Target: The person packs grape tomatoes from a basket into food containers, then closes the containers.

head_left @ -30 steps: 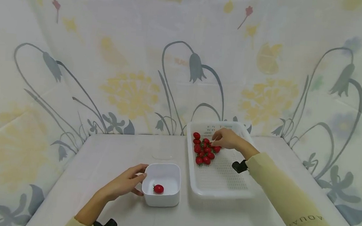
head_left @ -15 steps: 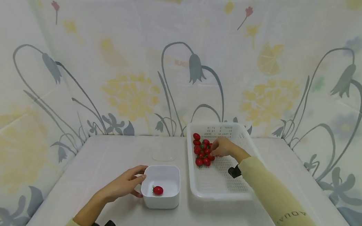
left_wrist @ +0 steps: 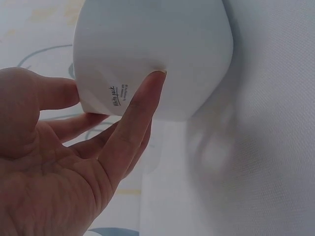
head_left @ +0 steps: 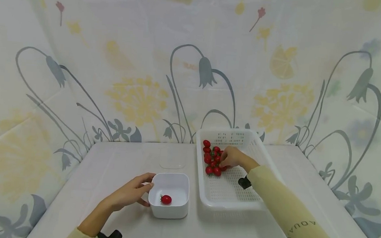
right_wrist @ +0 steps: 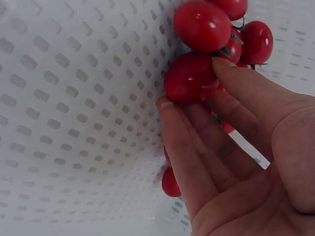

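My left hand [head_left: 130, 191] rests against the left side of a small white square box [head_left: 168, 213]. In the left wrist view, its fingers [left_wrist: 133, 123] lie spread along the outer wall, and the thumb touches near the rim. One red cherry tomato [head_left: 166, 199] lies inside the box. My right hand [head_left: 235, 158] reaches into a white perforated basket [head_left: 231, 205]. Thumb and a fingertip pinch a cherry tomato [right_wrist: 191, 78] at the edge of a cluster of tomatoes [head_left: 207, 158], several with green stems. Part of that cluster is hidden behind the right hand.
The basket stands right of the box on a white tabletop [head_left: 122, 162]. A faint clear flat piece [head_left: 172, 164] lies behind the box. A flower-printed cloth [head_left: 139, 105] hangs at the back and sides. Black camera mounts sit at both wrists.
My right hand has moved slightly toward me and left within the basket, from the cluster's back right to its near right edge. The left hand and box have stayed in place.
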{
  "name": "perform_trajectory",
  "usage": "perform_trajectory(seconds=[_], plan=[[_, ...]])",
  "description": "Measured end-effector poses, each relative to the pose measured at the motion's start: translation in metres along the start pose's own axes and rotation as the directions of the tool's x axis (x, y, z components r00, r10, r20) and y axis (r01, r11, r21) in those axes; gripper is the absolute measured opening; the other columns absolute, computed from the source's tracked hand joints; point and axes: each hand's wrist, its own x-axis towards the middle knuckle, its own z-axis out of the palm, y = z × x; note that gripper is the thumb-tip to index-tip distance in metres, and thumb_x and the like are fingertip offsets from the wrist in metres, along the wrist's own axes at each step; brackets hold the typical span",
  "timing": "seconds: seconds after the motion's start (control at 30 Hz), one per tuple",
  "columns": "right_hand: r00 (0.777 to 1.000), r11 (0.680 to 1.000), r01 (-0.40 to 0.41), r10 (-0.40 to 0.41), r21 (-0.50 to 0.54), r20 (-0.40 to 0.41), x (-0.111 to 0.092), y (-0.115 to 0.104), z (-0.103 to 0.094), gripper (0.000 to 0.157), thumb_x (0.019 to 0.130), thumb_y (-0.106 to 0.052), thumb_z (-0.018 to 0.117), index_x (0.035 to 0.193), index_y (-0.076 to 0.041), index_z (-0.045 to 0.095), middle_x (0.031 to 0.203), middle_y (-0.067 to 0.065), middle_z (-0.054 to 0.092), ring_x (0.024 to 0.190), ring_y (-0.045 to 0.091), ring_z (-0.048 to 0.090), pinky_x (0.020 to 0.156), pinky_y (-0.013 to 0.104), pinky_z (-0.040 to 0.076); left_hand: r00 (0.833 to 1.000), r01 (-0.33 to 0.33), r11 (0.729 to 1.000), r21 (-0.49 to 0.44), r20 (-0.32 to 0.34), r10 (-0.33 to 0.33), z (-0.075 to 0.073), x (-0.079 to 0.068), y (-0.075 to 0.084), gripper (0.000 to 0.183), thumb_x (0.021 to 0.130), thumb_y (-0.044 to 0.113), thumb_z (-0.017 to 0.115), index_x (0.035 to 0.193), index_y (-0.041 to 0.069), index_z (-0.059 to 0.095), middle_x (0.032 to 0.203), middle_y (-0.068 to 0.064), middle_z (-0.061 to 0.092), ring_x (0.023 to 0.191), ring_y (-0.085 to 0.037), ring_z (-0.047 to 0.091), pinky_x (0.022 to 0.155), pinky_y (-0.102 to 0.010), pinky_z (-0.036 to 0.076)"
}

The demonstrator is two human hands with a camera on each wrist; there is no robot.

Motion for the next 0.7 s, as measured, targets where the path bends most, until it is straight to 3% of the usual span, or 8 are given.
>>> perform_trajectory(seconds=[0.33,0.7], plan=[[0.999,0.997,-0.042,0.040,0.064,0.031,-0.006,-0.002,0.004,0.007,0.087,-0.002,0.076,0.086,0.003,0.073,0.084,0.010,0.069,0.073,0.017,0.068,0.068,0.030,0.063,1.000,0.006,1.000,-0.009,-0.003,-0.006,0.003,-0.003,-0.001,0.044,0.109,0.019,0.050,0.150,0.002,0.043,0.144,-0.026,0.047,0.104,-0.029,0.063,0.074,-0.044,0.064],[0.999,0.996,-0.036,0.035,0.078,0.011,-0.015,-0.007,-0.007,0.010,0.089,-0.004,0.075,0.094,0.004,0.074,0.091,0.011,0.071,0.079,0.020,0.071,0.072,0.033,0.064,1.000,-0.012,1.000,-0.009,0.008,0.012,0.000,-0.001,0.000,0.043,0.109,0.017,0.049,0.149,0.002,0.043,0.144,-0.028,0.046,0.107,-0.033,0.062,0.074,-0.044,0.064]])
